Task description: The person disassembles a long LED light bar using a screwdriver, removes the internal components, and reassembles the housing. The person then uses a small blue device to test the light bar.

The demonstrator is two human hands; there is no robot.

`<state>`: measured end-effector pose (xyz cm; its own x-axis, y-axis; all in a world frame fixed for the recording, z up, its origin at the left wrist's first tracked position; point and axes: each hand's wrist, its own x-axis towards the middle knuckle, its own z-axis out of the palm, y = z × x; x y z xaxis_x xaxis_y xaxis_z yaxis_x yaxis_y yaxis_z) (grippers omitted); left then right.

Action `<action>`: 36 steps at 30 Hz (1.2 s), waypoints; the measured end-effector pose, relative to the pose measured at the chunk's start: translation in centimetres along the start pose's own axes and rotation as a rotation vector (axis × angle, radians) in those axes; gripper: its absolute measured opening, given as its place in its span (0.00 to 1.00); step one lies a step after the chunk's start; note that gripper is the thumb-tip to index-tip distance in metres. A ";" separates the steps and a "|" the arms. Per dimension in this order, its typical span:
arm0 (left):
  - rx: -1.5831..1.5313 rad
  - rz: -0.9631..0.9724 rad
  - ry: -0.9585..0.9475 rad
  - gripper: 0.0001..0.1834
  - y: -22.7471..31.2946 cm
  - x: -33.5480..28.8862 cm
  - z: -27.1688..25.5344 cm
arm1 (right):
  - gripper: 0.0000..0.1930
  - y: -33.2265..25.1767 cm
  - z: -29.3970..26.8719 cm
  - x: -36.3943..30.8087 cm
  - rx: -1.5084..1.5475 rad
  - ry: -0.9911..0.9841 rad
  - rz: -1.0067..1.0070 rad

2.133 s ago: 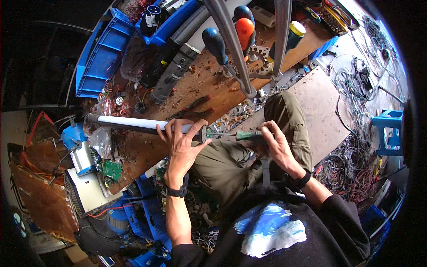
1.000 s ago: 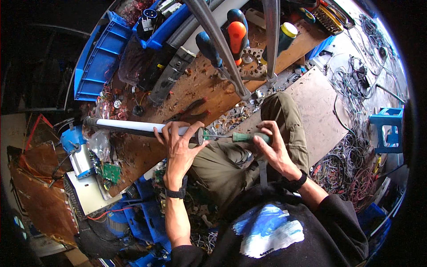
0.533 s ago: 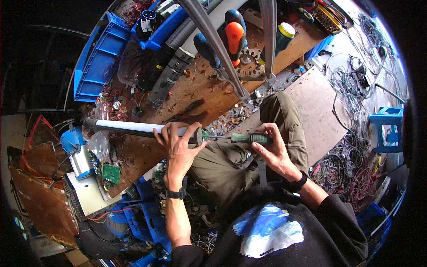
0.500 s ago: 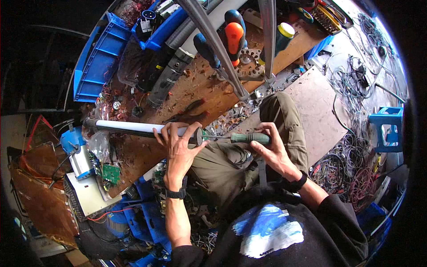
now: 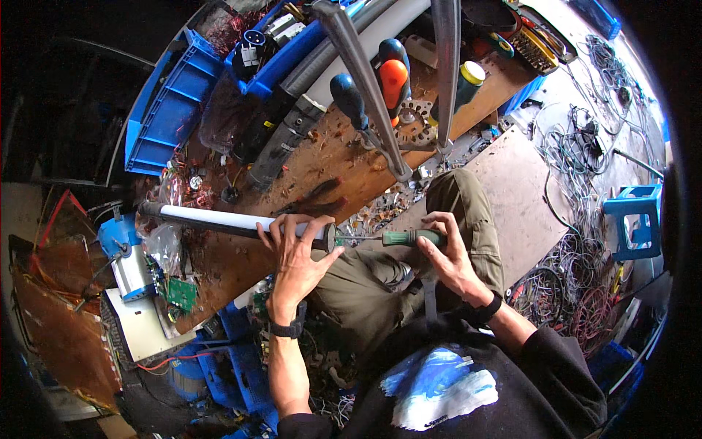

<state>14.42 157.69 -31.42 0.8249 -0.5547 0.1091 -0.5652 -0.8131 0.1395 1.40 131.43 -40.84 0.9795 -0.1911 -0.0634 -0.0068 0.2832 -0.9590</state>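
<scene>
A long white-and-black tube (image 5: 219, 217) lies across the wooden bench edge, its dark-capped near end over my lap. My left hand (image 5: 298, 256) is closed around the tube just behind that cap, thumb against the end. In my right hand (image 5: 452, 260) is a screwdriver (image 5: 401, 238) with a green handle, held level between thumb and fingers. Its shaft points left at the capped end, where a small bit of green shows. The exact spot where the tip meets the end is too small to make out.
On the bench (image 5: 365, 172) are dark-handled pliers (image 5: 316, 199), scraps, and upright grey metal bars (image 5: 365, 80). Blue bins (image 5: 172, 106) stand at the far left. A green circuit board (image 5: 181, 293) lies at the left. Tangled cables (image 5: 578, 293) and a blue stool (image 5: 632, 223) are at right.
The whole scene sits slightly lower in the picture. Both hands keep hold of the tube and the screwdriver; the right fingers have shifted a little on the handle.
</scene>
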 end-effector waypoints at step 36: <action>0.032 0.006 0.019 0.34 -0.6 -0.2 0.9 | 0.19 0.2 -0.8 0.7 0.045 -0.039 0.198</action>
<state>14.58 158.14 -32.41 0.8210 -0.5563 0.1285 -0.5692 -0.8151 0.1077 1.89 130.66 -41.31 0.9670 -0.0918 -0.2376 -0.1914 0.3536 -0.9156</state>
